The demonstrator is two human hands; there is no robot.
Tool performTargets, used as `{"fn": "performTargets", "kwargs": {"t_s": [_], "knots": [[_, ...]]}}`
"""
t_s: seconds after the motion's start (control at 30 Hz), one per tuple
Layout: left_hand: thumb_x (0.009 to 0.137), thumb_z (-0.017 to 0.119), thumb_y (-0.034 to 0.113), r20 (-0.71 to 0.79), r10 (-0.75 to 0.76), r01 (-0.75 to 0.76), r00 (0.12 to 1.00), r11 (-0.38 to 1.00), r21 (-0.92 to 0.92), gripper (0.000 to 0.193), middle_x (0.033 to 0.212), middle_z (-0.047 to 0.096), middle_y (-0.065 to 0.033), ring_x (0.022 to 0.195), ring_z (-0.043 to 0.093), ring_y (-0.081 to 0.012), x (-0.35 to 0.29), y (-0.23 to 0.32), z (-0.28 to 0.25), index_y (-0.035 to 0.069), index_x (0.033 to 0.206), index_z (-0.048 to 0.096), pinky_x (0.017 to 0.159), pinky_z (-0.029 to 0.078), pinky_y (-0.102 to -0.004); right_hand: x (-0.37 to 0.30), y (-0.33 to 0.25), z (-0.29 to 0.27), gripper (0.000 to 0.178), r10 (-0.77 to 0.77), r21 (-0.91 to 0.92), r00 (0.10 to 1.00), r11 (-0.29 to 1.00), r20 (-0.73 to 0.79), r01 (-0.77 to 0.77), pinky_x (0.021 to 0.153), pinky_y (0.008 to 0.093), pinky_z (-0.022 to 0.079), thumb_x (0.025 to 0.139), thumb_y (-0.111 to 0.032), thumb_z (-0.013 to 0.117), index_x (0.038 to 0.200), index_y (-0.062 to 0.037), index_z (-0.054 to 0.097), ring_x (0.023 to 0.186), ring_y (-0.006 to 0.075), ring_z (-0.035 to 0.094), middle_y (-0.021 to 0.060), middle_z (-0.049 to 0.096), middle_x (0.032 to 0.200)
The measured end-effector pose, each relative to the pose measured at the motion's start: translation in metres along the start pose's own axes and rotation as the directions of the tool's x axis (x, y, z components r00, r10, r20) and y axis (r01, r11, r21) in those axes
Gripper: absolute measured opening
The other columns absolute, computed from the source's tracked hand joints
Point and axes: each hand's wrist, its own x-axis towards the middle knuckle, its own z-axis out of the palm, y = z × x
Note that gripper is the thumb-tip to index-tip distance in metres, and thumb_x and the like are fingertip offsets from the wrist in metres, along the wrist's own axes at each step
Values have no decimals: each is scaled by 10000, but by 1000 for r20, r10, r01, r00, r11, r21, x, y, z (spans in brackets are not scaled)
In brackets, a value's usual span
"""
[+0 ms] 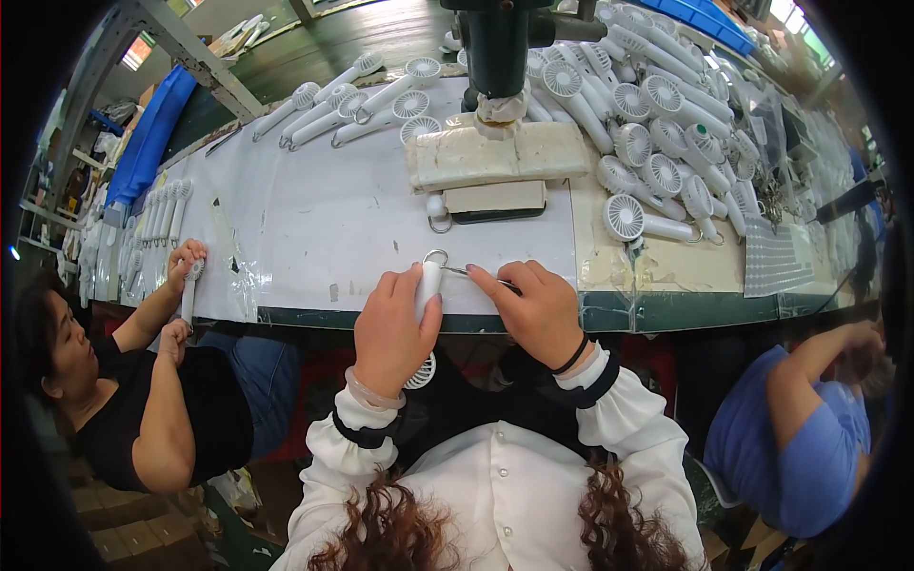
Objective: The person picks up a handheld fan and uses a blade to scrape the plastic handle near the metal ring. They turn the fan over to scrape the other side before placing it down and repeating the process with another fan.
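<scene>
Fan (430, 285) in left hand (388, 328), beside slim tool (456, 270) in right hand (539, 309).

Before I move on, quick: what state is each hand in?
Left hand: closed, holding a white handheld fan.
Right hand: closed, holding a thin metal-tipped tool.

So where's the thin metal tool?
Head view, near centre: the tool is in the right hand, its tip beside the handle end of the white fan in the left hand.
</scene>
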Motion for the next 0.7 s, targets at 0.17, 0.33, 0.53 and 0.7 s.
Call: {"fn": "performTargets", "kwargs": {"t_s": [0.17, 0.33, 0.53, 0.7], "knots": [[899, 691, 173, -3, 6, -6, 1000, 1000, 3, 394, 987, 617, -115, 838, 651, -271, 0, -1, 1, 5, 1247, 614, 723, 534, -361, -1, 2, 2, 514, -15, -15, 1000, 1000, 3, 15, 589, 317, 499, 746, -41, 673, 1238, -187, 704, 745, 184, 599, 10, 575, 849], [890, 688, 186, 5, 14, -14, 1000, 1000, -1, 390, 1006, 617, -136, 864, 648, -342, 1, -1, 0, 14, 1233, 620, 706, 540, -411, -1, 2, 1, 534, 0, 11, 999, 1000, 33, -1, 602, 325, 512, 728, -13, 679, 1235, -176, 708, 747, 199, 614, 17, 588, 849], [893, 687, 183, 8, 40, -40, 999, 999, 10, 391, 1001, 617, -136, 872, 643, -338, 1, 0, -2, 4, 1234, 618, 710, 538, -408, -2, 2, 0, 522, -19, -16, 998, 1000, 57, 20, 596, 317, 505, 744, -50, 667, 1250, -179, 695, 759, 188, 606, 11, 579, 860], [895, 686, 184, 19, 32, -32, 999, 999, 10, 395, 998, 618, -136, 871, 642, -336, 0, 0, -2, 0, 1238, 619, 716, 536, -409, -3, -1, -2, 479, -29, -71, 998, 997, 54, 33, 607, 306, 494, 780, -109, 649, 1253, -178, 684, 775, 167, 591, 1, 555, 863]]}}
